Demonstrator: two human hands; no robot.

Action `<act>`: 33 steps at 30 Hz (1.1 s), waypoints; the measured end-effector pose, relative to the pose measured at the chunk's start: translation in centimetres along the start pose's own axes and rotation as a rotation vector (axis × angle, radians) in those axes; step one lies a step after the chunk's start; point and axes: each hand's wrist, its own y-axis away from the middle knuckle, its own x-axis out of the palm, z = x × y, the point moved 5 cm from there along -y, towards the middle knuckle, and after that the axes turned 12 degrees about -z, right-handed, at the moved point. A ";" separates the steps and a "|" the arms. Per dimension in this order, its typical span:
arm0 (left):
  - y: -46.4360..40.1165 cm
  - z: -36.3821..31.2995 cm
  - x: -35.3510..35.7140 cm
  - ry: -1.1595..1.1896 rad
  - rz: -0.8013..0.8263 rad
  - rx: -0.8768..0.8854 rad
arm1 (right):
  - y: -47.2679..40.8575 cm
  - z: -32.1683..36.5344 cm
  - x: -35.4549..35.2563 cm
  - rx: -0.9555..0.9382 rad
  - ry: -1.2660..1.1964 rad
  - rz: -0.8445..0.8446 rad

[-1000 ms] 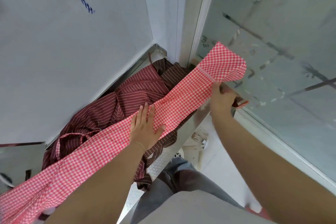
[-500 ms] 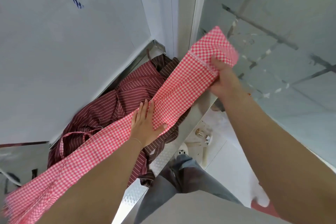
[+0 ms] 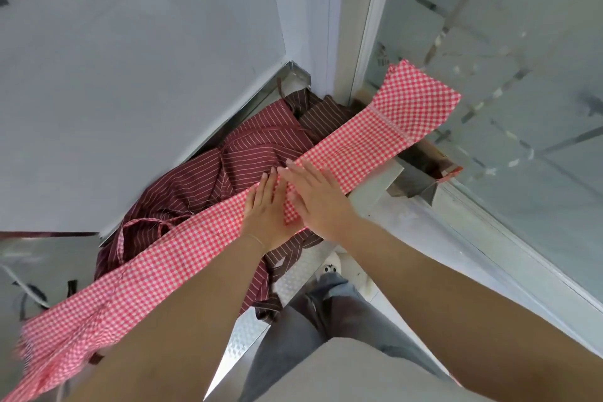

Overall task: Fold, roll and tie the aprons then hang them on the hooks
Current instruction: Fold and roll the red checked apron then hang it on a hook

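Note:
A red-and-white checked apron (image 3: 355,140), folded into a long narrow band, lies diagonally across the metal counter (image 3: 251,333) from lower left to upper right. Its far end hangs past the counter's corner. My left hand (image 3: 266,209) lies flat on the band's middle with straight fingers. My right hand (image 3: 318,197) lies flat beside it, fingers spread, pressing the same stretch of cloth. Under the band sits a heap of maroon striped aprons (image 3: 208,186) with loose ties.
A white wall (image 3: 130,75) runs along the counter's far side. A frosted glass panel (image 3: 522,75) stands at the right. A brown striped apron (image 3: 323,117) lies in the far corner. My grey-trousered legs (image 3: 319,320) are below the counter edge.
My right hand has let go of the band's far end and come down flat next to my left hand. The far end has dropped back over the counter corner.

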 end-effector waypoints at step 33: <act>19.3 18.3 -0.7 0.166 -0.615 -0.707 | 0.5 7.4 12.6 -0.096 0.419 0.287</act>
